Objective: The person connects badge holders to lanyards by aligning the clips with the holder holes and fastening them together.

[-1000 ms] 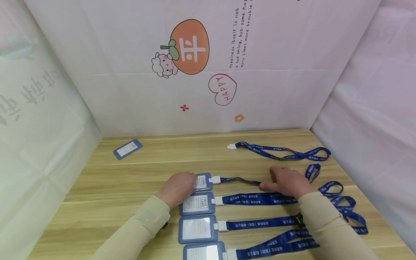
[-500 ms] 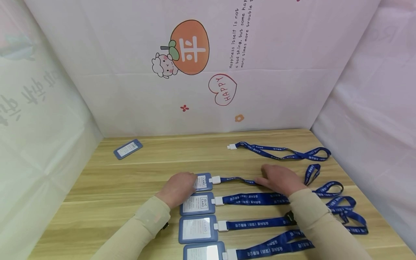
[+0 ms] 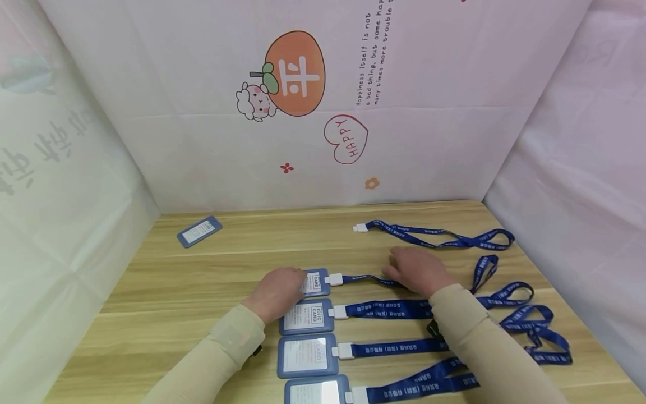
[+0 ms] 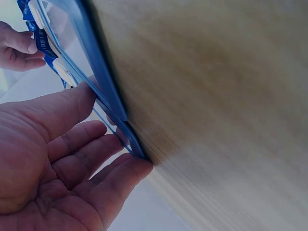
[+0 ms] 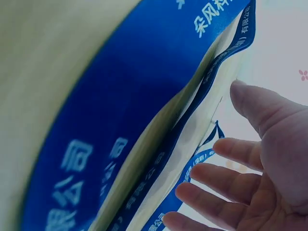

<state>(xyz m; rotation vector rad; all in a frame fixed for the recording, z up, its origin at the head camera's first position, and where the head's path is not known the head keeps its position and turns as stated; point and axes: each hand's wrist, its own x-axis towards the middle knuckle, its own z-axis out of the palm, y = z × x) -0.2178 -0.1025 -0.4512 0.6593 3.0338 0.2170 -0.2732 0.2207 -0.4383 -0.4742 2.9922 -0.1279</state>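
Observation:
In the head view my left hand (image 3: 276, 293) holds the left end of the farthest blue badge holder (image 3: 317, 282) in the row. The left wrist view shows thumb and fingers about the edges of that badge holder (image 4: 134, 142). A white clip (image 3: 335, 279) joins it to a thin, twisted blue lanyard (image 3: 365, 278). My right hand (image 3: 419, 270) is over this lanyard, hiding part of it. Its fingers are spread in the right wrist view, beside the narrow lanyard (image 5: 192, 106), gripping nothing.
Nearer me lie more badge holders (image 3: 307, 317) with lanyards (image 3: 383, 308) stretched rightward. A loose badge holder (image 3: 199, 232) lies back left on the wooden table (image 3: 202, 280). A separate lanyard (image 3: 429, 231) lies back right. White sheets (image 3: 227, 168) enclose the back and sides.
My right hand has slid left along the farthest lanyard, towards the white clip, and slightly away from me. The left hand and its badge holder have stayed in place.

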